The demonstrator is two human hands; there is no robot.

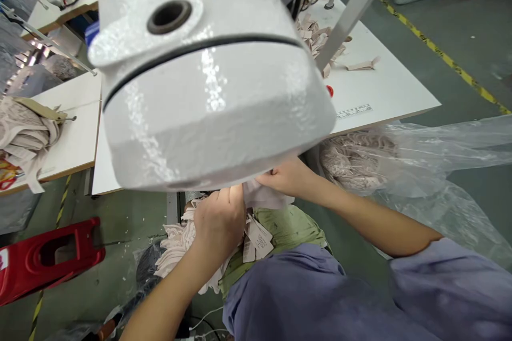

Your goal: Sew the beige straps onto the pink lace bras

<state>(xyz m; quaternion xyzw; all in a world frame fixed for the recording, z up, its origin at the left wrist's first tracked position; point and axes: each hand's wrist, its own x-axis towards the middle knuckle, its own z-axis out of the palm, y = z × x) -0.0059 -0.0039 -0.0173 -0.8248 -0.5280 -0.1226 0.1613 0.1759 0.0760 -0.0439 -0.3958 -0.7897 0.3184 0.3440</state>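
A large white sewing machine head (216,112) fills the upper middle and hides the needle area. Just under its lower edge, my left hand (221,217) is closed at the left side of a pale pink fabric piece (266,197). My right hand (288,177) pinches the same fabric from the right, its fingertips partly covered by the machine. Printed white fabric labels (258,237) hang below my left hand, over green cloth (288,226) on my lap. A bundle of pale pink fabric pieces (176,250) lies left of my left wrist.
Pale straps (320,42) lie on the white machine table (388,85). A clear plastic bag with lace pieces (356,162) stands at the right. On the left are a red stool (52,258) and another table with a lace garment bundle (24,128).
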